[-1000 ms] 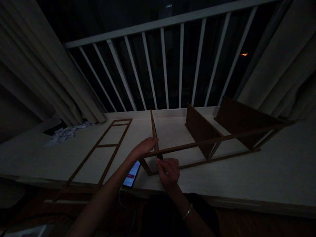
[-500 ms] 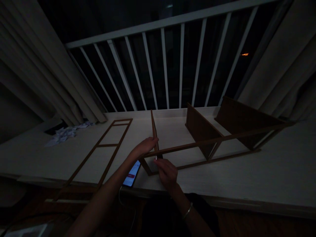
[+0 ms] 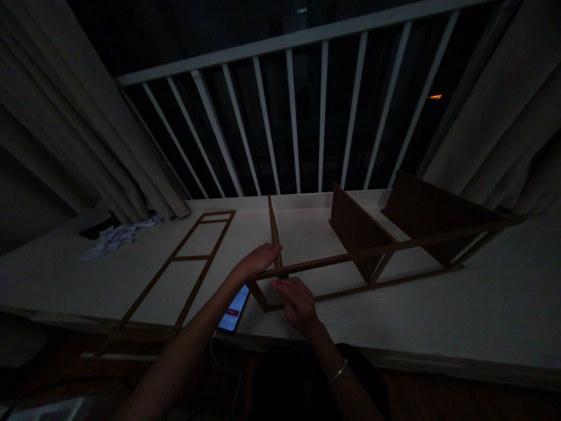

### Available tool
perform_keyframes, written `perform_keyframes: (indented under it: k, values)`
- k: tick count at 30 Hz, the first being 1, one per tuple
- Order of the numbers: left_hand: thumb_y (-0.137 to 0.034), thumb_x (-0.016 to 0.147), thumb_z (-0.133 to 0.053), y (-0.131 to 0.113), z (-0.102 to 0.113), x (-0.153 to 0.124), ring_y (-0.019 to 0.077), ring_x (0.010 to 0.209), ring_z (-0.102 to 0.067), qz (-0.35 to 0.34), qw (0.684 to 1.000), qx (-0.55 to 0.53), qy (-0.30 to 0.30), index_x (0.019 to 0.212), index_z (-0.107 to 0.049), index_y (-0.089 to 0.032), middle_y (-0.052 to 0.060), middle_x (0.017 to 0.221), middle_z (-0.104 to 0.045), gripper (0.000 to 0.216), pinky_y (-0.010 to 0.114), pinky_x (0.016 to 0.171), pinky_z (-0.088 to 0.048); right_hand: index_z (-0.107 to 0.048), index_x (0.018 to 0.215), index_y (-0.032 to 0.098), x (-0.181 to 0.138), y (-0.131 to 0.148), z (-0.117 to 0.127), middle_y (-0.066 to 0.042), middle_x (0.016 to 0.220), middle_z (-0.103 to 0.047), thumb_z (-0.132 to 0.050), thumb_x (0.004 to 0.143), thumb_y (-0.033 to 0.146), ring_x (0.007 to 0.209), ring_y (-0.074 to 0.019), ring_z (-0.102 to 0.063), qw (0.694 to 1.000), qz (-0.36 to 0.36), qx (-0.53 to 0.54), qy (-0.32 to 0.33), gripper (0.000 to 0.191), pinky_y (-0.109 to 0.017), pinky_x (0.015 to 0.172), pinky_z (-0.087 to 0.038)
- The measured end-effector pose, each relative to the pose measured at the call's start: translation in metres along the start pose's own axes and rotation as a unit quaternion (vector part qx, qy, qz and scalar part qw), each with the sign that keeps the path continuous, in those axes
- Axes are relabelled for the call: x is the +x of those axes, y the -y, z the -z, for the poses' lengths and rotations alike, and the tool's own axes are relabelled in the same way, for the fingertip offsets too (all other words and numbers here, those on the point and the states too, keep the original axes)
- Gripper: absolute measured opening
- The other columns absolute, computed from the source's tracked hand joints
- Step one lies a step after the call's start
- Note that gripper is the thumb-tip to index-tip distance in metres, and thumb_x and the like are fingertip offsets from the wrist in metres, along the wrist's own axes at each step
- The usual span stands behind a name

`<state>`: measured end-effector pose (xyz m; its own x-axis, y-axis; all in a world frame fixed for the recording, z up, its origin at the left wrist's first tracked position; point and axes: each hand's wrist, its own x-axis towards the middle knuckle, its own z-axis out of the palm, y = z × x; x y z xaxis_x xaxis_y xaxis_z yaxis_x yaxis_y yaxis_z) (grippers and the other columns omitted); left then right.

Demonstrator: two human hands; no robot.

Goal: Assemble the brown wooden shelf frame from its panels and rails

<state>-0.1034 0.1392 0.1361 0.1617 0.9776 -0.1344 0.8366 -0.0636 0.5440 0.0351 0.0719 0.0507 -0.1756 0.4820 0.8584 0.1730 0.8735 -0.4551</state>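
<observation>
A brown wooden shelf frame (image 3: 324, 264) lies on its side on the pale ledge, with shelf boards standing up from it. My left hand (image 3: 262, 259) is closed around the near end of the leftmost shelf board (image 3: 272, 221), by the frame's upper rail. Just below that joint, my right hand (image 3: 298, 301) pinches a small shiny metal piece (image 3: 276, 279) against the frame. The fingertips mostly hide this piece, and the dim light leaves its kind unclear. A bracelet (image 3: 339, 371) circles the right wrist.
A second, flat wooden ladder-like frame (image 3: 191, 258) lies to the left, its near end past the ledge's edge. A lit phone (image 3: 234, 310) with a cable lies beside my left forearm. Crumpled paper (image 3: 114, 237) sits far left. White railing (image 3: 289, 117) and curtains stand behind.
My right hand has shifted and turned slightly at the joint, and less of the metal piece shows now. My left hand and the shelf frame have stayed put.
</observation>
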Motion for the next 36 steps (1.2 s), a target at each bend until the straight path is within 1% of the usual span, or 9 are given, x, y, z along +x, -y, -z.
perform_keyframes:
  k: [5, 10, 15, 17, 21, 25, 30, 33, 36]
  values:
    - [-0.045, 0.077, -0.021, -0.002, 0.0, -0.001, 0.0141, 0.058, -0.045, -0.006, 1.0, 0.004, 0.003, 0.06, -0.044, -0.016, 0.003, 0.06, -0.051, 0.041, 0.025, 0.054, -0.032, -0.051, 0.107, 0.02, 0.002, 0.0, 0.0, -0.006, 0.091, -0.062, -0.04, 0.078, 0.006, 0.084, -0.0141, -0.057, 1.0, -0.007, 0.022, 0.009, 0.034, -0.032, 0.073, -0.048]
    - [-0.045, 0.077, -0.02, -0.003, 0.0, -0.001, 0.0137, 0.058, -0.044, -0.002, 1.0, 0.009, 0.004, 0.062, -0.046, -0.015, 0.002, 0.061, -0.052, 0.043, 0.025, 0.054, -0.032, -0.055, 0.097, 0.02, 0.001, -0.001, -0.003, -0.004, 0.08, -0.064, -0.048, 0.077, 0.012, 0.075, -0.0134, -0.058, 0.999, -0.032, 0.01, -0.033, 0.022, -0.029, 0.067, -0.049]
    - [-0.047, 0.077, -0.021, -0.002, 0.001, -0.002, 0.0138, 0.058, -0.044, -0.006, 1.0, -0.003, 0.005, 0.062, -0.046, -0.015, 0.002, 0.061, -0.053, 0.044, 0.025, 0.054, -0.033, -0.056, 0.089, 0.02, 0.0, -0.003, -0.004, -0.003, 0.075, -0.063, -0.054, 0.075, 0.014, 0.068, -0.0141, -0.058, 0.998, -0.024, -0.013, -0.058, 0.016, -0.03, 0.062, -0.048]
    - [-0.047, 0.077, -0.021, -0.001, 0.0, -0.001, 0.0138, 0.058, -0.045, -0.002, 1.0, -0.008, 0.004, 0.062, -0.047, -0.015, 0.002, 0.061, -0.053, 0.044, 0.025, 0.054, -0.033, -0.056, 0.09, 0.02, 0.001, -0.003, -0.004, -0.003, 0.075, -0.063, -0.055, 0.074, 0.014, 0.069, -0.0142, -0.058, 0.997, -0.026, -0.019, -0.065, 0.017, -0.03, 0.063, -0.048]
    - [-0.047, 0.077, -0.021, -0.001, 0.0, 0.0, 0.0137, 0.057, -0.045, -0.003, 1.0, -0.016, 0.01, 0.062, -0.048, -0.014, 0.002, 0.06, -0.053, 0.045, 0.025, 0.053, -0.033, -0.053, 0.101, 0.02, 0.001, -0.003, -0.006, -0.004, 0.081, -0.063, -0.055, 0.074, 0.014, 0.074, -0.0139, -0.058, 0.997, -0.019, -0.02, -0.067, 0.028, -0.029, 0.066, -0.048]
    - [-0.048, 0.076, -0.022, -0.003, 0.001, -0.001, 0.0136, 0.056, -0.044, -0.002, 1.0, -0.02, 0.007, 0.062, -0.048, -0.013, 0.002, 0.06, -0.052, 0.046, 0.025, 0.053, -0.033, -0.056, 0.097, 0.021, 0.002, -0.005, -0.007, -0.004, 0.084, -0.062, -0.055, 0.074, 0.014, 0.076, -0.0141, -0.057, 0.997, -0.004, -0.051, -0.052, 0.025, -0.029, 0.067, -0.047]
    - [-0.048, 0.077, -0.021, -0.002, 0.0, -0.001, 0.0127, 0.056, -0.043, -0.005, 1.0, -0.008, 0.009, 0.061, -0.045, -0.015, 0.002, 0.06, -0.051, 0.045, 0.024, 0.052, -0.032, -0.058, 0.09, 0.02, 0.002, -0.005, -0.009, -0.004, 0.079, -0.062, -0.06, 0.069, 0.015, 0.073, -0.0142, -0.056, 0.993, -0.013, -0.074, -0.096, 0.021, -0.029, 0.064, -0.047]
    - [-0.048, 0.077, -0.021, 0.0, -0.001, 0.001, 0.0126, 0.056, -0.043, -0.012, 1.0, 0.0, 0.008, 0.061, -0.045, -0.015, 0.002, 0.06, -0.05, 0.044, 0.024, 0.052, -0.032, -0.058, 0.086, 0.02, 0.003, -0.004, -0.013, -0.004, 0.076, -0.062, -0.061, 0.068, 0.015, 0.071, -0.0141, -0.056, 0.989, -0.004, -0.081, -0.123, 0.019, -0.029, 0.063, -0.047]
    - [-0.048, 0.077, -0.02, 0.003, -0.002, 0.003, 0.0126, 0.055, -0.042, -0.011, 1.0, 0.008, 0.005, 0.06, -0.044, -0.015, 0.001, 0.059, -0.049, 0.044, 0.024, 0.051, -0.031, -0.058, 0.081, 0.019, 0.005, -0.002, -0.016, -0.003, 0.072, -0.062, -0.06, 0.068, 0.014, 0.069, -0.0138, -0.057, 0.987, -0.015, -0.07, -0.147, 0.014, -0.029, 0.062, -0.047]
